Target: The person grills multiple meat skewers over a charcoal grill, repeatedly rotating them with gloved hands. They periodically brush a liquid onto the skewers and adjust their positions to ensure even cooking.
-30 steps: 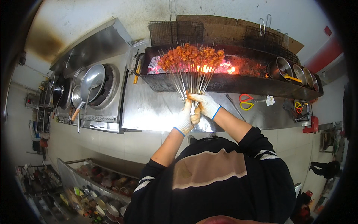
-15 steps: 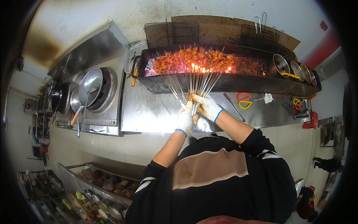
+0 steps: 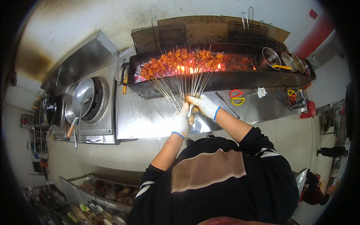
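Note:
Fanned out over the glowing coals lies a big bunch of metal skewers threaded with orange-red meat pieces. Their bare ends come together toward me, in front of the long black charcoal grill. My left hand, in a white glove with a blue cuff, is closed round the left part of the bunch. My right hand, gloved alike, grips the bunch from the right, close against the left. Flames show beneath the meat near the middle. The fingertips are partly hidden by the skewer ends.
On the steel counter right of my hands lie tongs and scissors with red and yellow handles. Metal pots sit on the grill's right end. At left is a stove with a wok. Two people are far right.
The view has shifted, so the grill and counter sit a little further left in the picture. Both hands still hold the skewer bunch over the coals.

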Demonstrator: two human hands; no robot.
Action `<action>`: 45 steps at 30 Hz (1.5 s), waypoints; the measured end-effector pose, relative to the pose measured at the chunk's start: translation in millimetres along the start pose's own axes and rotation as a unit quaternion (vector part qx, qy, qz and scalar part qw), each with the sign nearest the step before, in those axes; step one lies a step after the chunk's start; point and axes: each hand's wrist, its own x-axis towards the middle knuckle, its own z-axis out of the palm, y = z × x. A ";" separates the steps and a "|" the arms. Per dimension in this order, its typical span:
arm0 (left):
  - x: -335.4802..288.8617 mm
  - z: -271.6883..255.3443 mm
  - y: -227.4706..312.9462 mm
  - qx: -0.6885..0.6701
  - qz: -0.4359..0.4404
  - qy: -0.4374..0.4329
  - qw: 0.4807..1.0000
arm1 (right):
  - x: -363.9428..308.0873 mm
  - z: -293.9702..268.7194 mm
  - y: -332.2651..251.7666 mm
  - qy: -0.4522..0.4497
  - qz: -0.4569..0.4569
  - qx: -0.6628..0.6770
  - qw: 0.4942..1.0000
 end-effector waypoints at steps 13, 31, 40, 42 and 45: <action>1.2 0.5 0.7 -0.019 -0.049 -0.031 0.998 | 20.6 -22.7 20.3 -0.051 0.014 0.057 0.997; 24.9 11.9 6.8 -0.042 -0.051 -0.002 0.998 | -275.1 -386.6 -236.4 0.507 -0.240 -0.460 0.689; 21.1 0.7 11.4 -0.078 -0.107 -0.044 0.990 | -208.8 -702.0 -329.8 0.225 0.101 -0.693 0.678; 13.8 11.2 10.2 -0.039 -0.064 -0.004 0.997 | -197.3 -735.2 -327.5 0.270 0.248 -0.643 0.673; 9.5 24.3 12.0 -0.037 -0.057 0.003 0.998 | -189.7 -762.9 -323.4 0.170 0.217 -0.711 0.648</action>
